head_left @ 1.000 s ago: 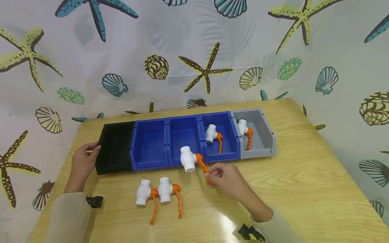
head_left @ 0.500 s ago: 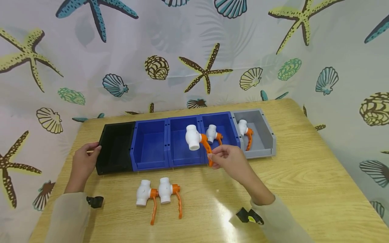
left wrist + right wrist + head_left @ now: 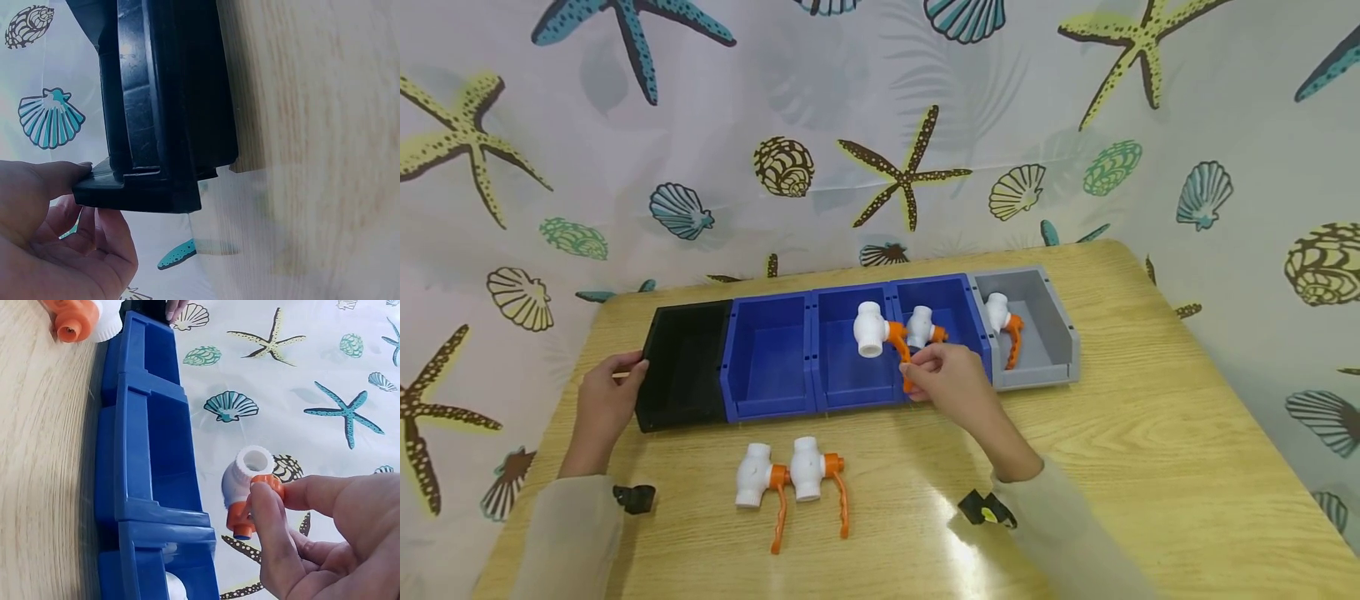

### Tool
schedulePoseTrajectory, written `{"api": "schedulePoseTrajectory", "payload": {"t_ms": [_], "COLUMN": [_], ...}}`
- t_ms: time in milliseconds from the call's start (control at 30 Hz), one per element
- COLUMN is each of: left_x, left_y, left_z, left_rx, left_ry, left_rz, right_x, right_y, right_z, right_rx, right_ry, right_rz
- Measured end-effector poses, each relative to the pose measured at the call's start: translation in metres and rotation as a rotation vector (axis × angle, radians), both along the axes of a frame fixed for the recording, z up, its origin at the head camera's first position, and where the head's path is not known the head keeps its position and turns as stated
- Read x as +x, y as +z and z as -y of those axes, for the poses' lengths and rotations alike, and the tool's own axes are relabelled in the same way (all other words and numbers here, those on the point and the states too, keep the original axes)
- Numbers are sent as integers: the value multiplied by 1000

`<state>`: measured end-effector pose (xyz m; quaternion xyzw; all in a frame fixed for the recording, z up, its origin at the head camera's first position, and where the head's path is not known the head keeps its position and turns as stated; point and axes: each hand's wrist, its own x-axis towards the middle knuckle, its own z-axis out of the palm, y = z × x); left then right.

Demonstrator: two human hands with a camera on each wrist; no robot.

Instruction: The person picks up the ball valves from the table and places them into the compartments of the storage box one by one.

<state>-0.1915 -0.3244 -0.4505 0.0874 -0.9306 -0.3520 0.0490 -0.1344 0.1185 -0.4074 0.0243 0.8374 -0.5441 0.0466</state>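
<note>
My right hand [image 3: 951,379] pinches the orange handle of a white ball valve [image 3: 870,330], which hangs over the middle blue bin [image 3: 853,387]. In the right wrist view the same valve [image 3: 236,481] shows its open threaded end, with thumb and fingertip on the handle. At the far left my left hand [image 3: 610,404] grips the side rim of a black bin [image 3: 681,408]. The left wrist view has that thumb [image 3: 65,177] on top of the rim, the other fingers curled beneath it. Two more ball valves, one left [image 3: 754,477] and one right [image 3: 807,471], lie side by side on the table.
The bins form one row: black, a left blue bin [image 3: 775,408], the middle blue one, a right blue bin [image 3: 940,287] and a grey bin [image 3: 1045,354]. One valve [image 3: 919,323] lies in the right blue bin, another [image 3: 998,312] in the grey. A patterned curtain [image 3: 820,92] stands behind.
My right hand has carried the ball valve from in front of the bins up and back over the middle blue bin, lately shifting slightly left. The left hand stays on the black bin.
</note>
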Motion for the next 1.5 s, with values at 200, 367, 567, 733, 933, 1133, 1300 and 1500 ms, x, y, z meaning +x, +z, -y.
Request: {"api": "schedulePoseTrajectory", "payload": {"t_ms": [200,367,567,733,933,1133,1300,1500], "left_x": [2,2,2,1,1,2,2,4], "left_y": [-3,-1,1,1,-1,-1,-1,0], "left_z": [1,1,-1,-2,-2,-2,-3,-4], "left_rx": [-3,-13,-19,-17,-13,-13,-15,-15], "left_ry": [9,-2,11,18,13,17,17,17], "left_rz": [12,-3,3,2,-9,-7,-12,-3], "right_x": [-11,-17,-21,-22,-22,-22,-25,-30], "right_y": [-5,-6,-5,-3,-6,-11,-16,-18], "right_z": [17,27,35,42,50,59,68,75], "right_rx": [116,199,270,368,473,504,550,615], "right_ry": [-2,-5,-9,8,-2,-21,-2,18], "right_rz": [-19,-69,-111,-131,-157,-170,-162,-192]}}
